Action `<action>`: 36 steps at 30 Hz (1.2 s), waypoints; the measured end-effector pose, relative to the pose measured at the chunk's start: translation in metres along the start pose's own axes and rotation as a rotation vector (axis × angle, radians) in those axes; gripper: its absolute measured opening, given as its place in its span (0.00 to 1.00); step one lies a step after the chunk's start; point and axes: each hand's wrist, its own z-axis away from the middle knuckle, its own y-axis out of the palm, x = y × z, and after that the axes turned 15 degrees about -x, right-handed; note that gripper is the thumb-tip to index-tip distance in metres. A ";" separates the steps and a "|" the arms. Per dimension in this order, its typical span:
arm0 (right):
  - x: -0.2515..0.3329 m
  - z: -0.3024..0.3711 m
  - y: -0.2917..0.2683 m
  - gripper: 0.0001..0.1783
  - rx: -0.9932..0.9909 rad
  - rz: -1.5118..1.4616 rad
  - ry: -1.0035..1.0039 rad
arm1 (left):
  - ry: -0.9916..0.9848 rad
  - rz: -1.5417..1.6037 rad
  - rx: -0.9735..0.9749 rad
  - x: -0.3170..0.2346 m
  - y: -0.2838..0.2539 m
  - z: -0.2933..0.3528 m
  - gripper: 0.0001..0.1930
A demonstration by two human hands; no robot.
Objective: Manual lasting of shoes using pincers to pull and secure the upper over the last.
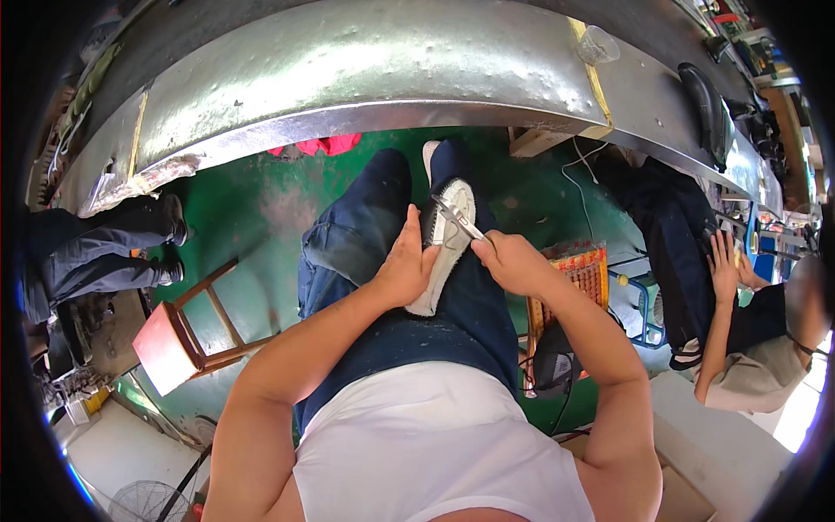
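A shoe (449, 271) lies along my thighs, its pale underside turned up and its toe pointing away from me. Dark upper material shows along its left edge near the toe. My left hand (407, 259) is closed around the shoe's left side, with the thumb resting on the pale underside. In my right hand (515, 261) is a silver metal tool that looks like pincers (459, 217). Their head lies over the front half of the shoe, reaching toward its left edge. Whether the jaws grip the material is too small to tell.
A metal-topped bench (365, 65) curves across the far side, with a clear plastic cup (598, 45) and a black shoe (703, 109) on it. A wooden stool (196, 339) stands left. To the right sit a woven-seat chair (574, 274) and another person (752, 348).
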 end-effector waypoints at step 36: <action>-0.008 0.073 0.035 0.20 -0.074 0.237 -0.372 | -0.169 0.179 0.291 0.002 -0.029 -0.031 0.46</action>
